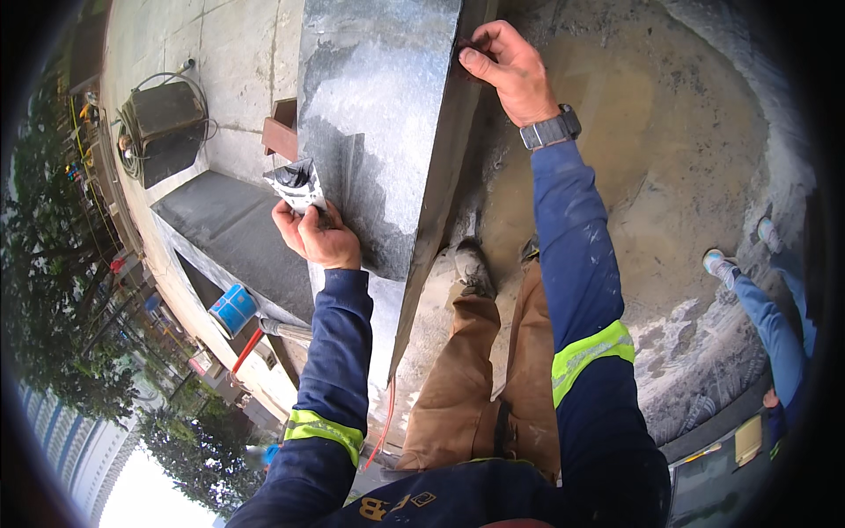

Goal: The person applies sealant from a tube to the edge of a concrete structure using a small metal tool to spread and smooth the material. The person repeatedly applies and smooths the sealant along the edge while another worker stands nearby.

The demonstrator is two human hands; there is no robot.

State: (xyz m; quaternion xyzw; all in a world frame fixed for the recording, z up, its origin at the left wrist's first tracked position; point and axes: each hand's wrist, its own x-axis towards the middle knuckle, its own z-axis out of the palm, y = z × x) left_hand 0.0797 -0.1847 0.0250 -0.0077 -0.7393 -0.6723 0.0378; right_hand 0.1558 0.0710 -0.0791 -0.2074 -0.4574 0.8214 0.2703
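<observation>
My left hand (319, 236) grips a white, black-smeared holder (295, 185) with dark paste inside; whether it is a cup or folded sheet I cannot tell. It is held over the left edge of a long grey slab (379, 86), whose top has dark, wet-looking patches. My right hand (511, 69), a dark watch on its wrist, pinches a small dark piece (467, 56) at the slab's right edge. Fingers partly hide this piece, so its kind is unclear.
Left of the slab are a brown block (280, 137), a dark box with coiled cable (168, 122), a blue can (233, 309) and an orange strap (247, 350). Muddy, wet concrete ground (594, 132) lies to the right. Another person's jeans-clad leg (766, 317) is at far right.
</observation>
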